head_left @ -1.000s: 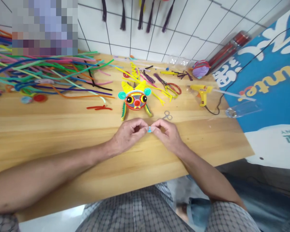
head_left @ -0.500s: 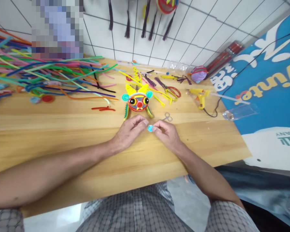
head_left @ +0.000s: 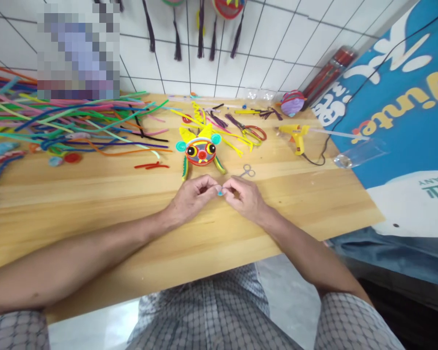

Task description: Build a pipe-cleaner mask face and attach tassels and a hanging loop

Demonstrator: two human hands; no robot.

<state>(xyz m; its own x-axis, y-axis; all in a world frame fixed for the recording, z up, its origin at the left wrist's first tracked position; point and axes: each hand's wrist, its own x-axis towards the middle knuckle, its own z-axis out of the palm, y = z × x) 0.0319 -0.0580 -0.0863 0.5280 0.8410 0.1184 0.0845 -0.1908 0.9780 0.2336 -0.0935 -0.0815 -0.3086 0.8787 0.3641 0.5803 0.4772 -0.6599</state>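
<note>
A small turquoise coil (head_left: 220,193) is pinched between the fingertips of both hands, mostly covered by them. My left hand (head_left: 195,197) holds it from the left and my right hand (head_left: 243,195) from the right, the fingertips nearly touching. Just beyond them a colourful animal face (head_left: 201,152) lies on the wooden table (head_left: 131,253), with yellow horns, round turquoise ears, big black-and-yellow eyes and green legs. Small grey scissors (head_left: 247,171) lie just beyond my right hand.
Many coloured pipe cleaners (head_left: 69,116) are heaped at the left. Red-handled scissors (head_left: 254,133), a yellow glue gun (head_left: 296,137) with its cord and a purple ball (head_left: 292,103) lie at the back right. A blue board (head_left: 394,121) stands at the right.
The hands have come closer together, and my left fingertips now meet the turquoise coil that my right hand held. Less of the coil shows. The camera view has shifted slightly.
</note>
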